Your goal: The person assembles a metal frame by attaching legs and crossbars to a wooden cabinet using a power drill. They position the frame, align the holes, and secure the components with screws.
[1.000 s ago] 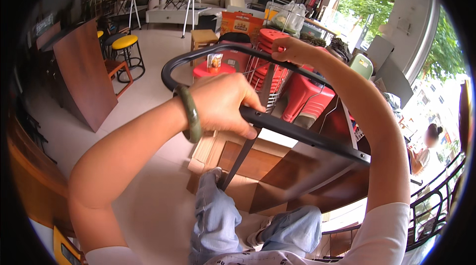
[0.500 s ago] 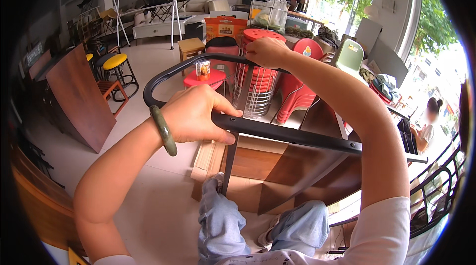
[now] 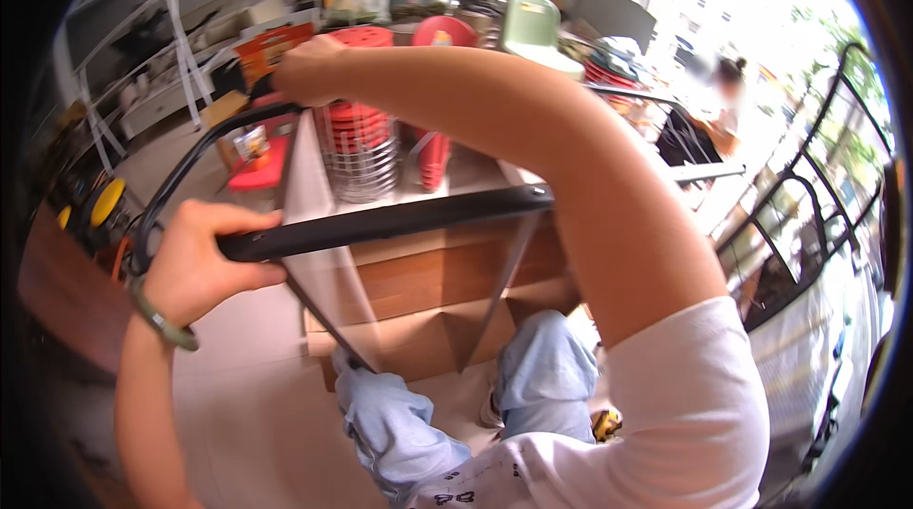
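Note:
Both of my hands hold a black tubular metal frame (image 3: pixel 399 222) with a rounded loop at its left end. My left hand (image 3: pixel 204 257), with a green bangle (image 3: pixel 164 319) at the wrist, is closed round the frame near the left end of the near bar. My right hand (image 3: pixel 314 69) reaches across to the far bar and is closed on it, its fingers partly hidden and blurred. Thin dark legs run down from the near bar. Below the frame, a brown wooden panel (image 3: pixel 447 281) lies by folded cardboard (image 3: pixel 418 323), in front of my legs.
Red stools (image 3: pixel 357 128) are stacked in a wire basket (image 3: pixel 366 176) beyond the frame. A green chair (image 3: pixel 533 29) stands behind. Another person (image 3: pixel 725 114) sits at the right, near a black metal rack (image 3: pixel 808 195). A white rack (image 3: pixel 176 52) stands far left.
My view has turned right, so the room has shifted left in the picture. Both hands keep their hold on the metal frame, whose near bar now slopes up to the right.

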